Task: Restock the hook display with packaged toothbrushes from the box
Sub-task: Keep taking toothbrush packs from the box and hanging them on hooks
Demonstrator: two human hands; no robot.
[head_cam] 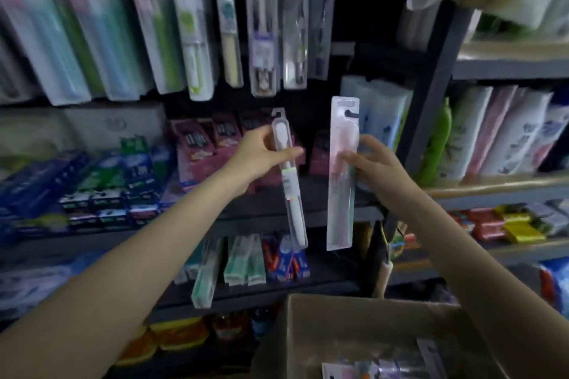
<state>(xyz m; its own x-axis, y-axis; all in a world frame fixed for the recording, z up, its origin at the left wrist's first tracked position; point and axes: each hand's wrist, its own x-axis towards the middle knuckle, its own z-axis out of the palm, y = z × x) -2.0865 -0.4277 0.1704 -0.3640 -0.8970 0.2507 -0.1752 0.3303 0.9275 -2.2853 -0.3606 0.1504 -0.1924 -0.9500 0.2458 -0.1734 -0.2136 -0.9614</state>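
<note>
Clear plastic toothbrush packs sit one in each hand; the left hand (261,154) pinches a white one (289,181), the right hand (374,163) a pink one (340,175); neither is hung yet, and the box (308,326) below holds more; hooks above look well filled.

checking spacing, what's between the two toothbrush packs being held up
In the head view nothing is held between the white toothbrush pack and the pink toothbrush pack; the gap shows only the dark shelf behind.
</note>
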